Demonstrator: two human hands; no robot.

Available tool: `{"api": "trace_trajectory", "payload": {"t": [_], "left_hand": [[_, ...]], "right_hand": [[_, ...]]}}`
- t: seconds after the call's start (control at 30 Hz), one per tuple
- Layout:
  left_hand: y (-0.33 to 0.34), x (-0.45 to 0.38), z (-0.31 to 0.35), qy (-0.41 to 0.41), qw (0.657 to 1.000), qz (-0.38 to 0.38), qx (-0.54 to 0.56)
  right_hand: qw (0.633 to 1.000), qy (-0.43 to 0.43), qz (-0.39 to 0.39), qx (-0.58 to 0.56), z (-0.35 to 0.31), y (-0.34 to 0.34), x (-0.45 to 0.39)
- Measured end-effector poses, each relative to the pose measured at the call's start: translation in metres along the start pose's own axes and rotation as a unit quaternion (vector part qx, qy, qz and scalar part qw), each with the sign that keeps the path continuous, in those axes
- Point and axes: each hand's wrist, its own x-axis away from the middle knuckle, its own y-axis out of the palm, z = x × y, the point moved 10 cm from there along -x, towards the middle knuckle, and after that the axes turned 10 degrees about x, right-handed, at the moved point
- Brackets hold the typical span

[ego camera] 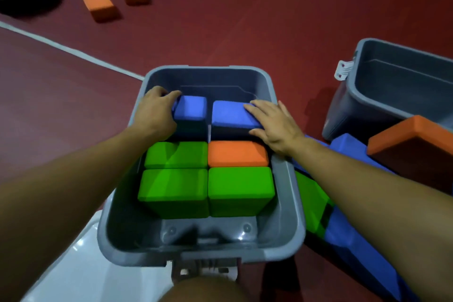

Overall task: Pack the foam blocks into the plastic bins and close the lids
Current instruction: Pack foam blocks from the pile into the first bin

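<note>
Foam blocks were being seated in a grey plastic bin [286,193] on the red floor [220,32]. The left hand [153,113] was curled around the left blue block [192,108], gripping its outer edge, while the right hand [274,125] lay flat, fingers straight, pressed on the right blue block [230,113]. Both blue blocks sat in the far row, behind two green blocks [175,154], an orange block [237,153] and two more green ones nearest the camera.

The packing step appeared to be in hand; the blue pair seemingly needed pushing level before more were added. Open room was seen along the bin's far wall and near end. A second bin [392,76] stood open to the right, with loose blocks [416,135] beside it and two orange blocks [99,5] well apart on the floor.
</note>
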Motion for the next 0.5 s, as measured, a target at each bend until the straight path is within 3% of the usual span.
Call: {"api": "trace_trajectory", "payload": {"t": [0.2, 0.5], "left_hand": [[0.034, 0.005, -0.012, -0.031, 0.997, -0.065, 0.021], [0.050, 0.012, -0.025, -0.026, 0.997, -0.073, 0.005]], "right_hand": [[0.997, -0.013, -0.067, 0.031, -0.004, 0.027, -0.002], [0.986, -0.026, -0.121, 0.108, -0.013, 0.034, -0.002]]}}
